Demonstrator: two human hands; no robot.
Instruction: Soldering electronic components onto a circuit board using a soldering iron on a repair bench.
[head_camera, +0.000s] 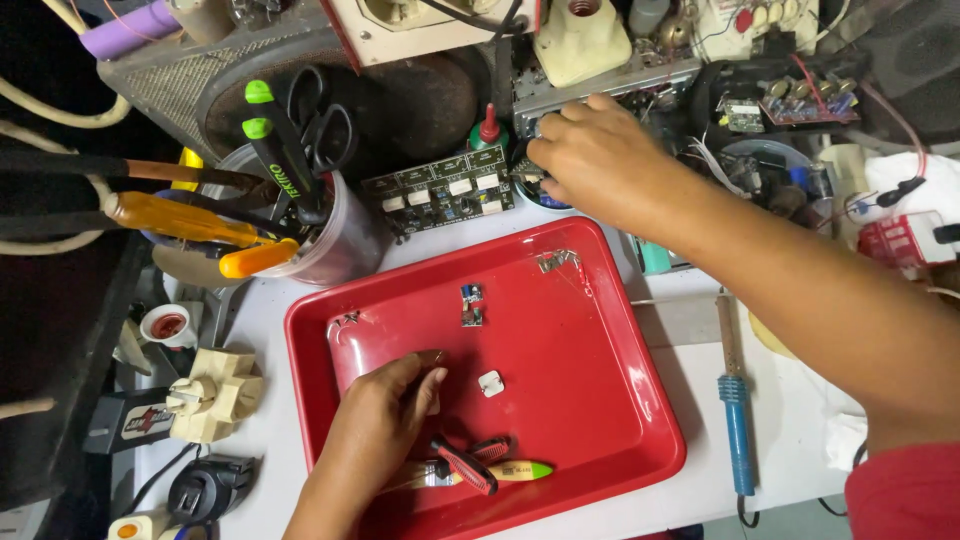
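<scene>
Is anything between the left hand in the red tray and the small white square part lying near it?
Nothing visible. The left hand rests on the red tray, and the white square part lies just beside its fingers across bare tray floor. The red-handled pliers lie nearer the tray's front edge, off that line.

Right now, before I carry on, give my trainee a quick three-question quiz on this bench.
1. True or false: the left hand rests inside the red tray.
2. Where does the right hand reach? A) beyond the tray's far edge B) the blue soldering iron
3. What lies beside the left hand, near the tray's front edge?

Key: 1 true; 2 A; 3 red-handled pliers and a green-tipped screwdriver.
</scene>
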